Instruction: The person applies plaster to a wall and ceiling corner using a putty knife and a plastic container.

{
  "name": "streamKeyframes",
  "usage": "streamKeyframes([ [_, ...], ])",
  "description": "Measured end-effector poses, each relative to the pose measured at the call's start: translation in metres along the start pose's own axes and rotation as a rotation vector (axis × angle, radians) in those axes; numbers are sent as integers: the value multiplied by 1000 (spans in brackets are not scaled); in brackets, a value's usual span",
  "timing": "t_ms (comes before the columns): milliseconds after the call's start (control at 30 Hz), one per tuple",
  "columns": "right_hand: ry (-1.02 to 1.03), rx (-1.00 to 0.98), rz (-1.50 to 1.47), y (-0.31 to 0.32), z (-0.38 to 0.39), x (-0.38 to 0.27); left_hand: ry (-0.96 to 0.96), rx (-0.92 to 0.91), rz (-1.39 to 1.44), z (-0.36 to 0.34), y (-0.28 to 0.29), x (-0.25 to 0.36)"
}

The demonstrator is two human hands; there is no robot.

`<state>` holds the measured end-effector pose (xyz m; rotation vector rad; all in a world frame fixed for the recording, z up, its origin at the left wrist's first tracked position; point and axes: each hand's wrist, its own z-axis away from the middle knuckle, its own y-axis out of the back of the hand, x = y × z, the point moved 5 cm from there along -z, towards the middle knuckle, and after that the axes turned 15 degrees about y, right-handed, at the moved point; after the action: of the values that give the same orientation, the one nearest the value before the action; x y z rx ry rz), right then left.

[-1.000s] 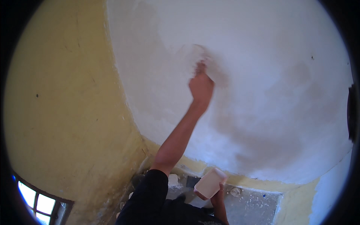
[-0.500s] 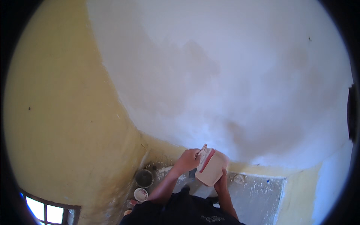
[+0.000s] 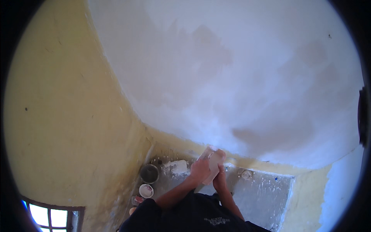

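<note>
Low in the middle, my left hand [image 3: 200, 171] grips a putty knife [image 3: 207, 154], whose blade lies against a pale rectangular board [image 3: 216, 157] smeared with light paste. My right hand [image 3: 219, 177] holds that board from its right side. Both hands are close together, below the large white plastered wall [image 3: 232, 77], which has darker damp-looking patches. The tool's handle is mostly hidden by my left hand.
A yellow wall [image 3: 58, 116] runs down the left, with a barred window [image 3: 48, 215] at lower left. On the splattered grey floor [image 3: 262, 197] stand a dark bucket [image 3: 149, 174], a white tub [image 3: 146, 190] and small items [image 3: 137, 200] along the left edge.
My left hand has dropped from high on the white wall to the board, bringing the putty knife onto it. The board has risen slightly in view, and its angle has changed.
</note>
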<state>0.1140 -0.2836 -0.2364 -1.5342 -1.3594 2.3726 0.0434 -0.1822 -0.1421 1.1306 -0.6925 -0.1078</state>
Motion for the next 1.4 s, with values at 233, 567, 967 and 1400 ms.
streamKeyframes([
  [233, -46, 11, 26, 5, 0, -4, 9, 7, 49, 15, 4, 4],
  [567, -104, -2, -7, 16, -4, 6, 14, 18, 395, 4, -3, -24],
  [967, -95, 23, -84, 1, -1, -22, 152, -218, 1055, -5, 20, -70],
  [1400, 27, 4, -92, 3, -3, -20, 194, -842, 1712, -8, -7, -89],
])
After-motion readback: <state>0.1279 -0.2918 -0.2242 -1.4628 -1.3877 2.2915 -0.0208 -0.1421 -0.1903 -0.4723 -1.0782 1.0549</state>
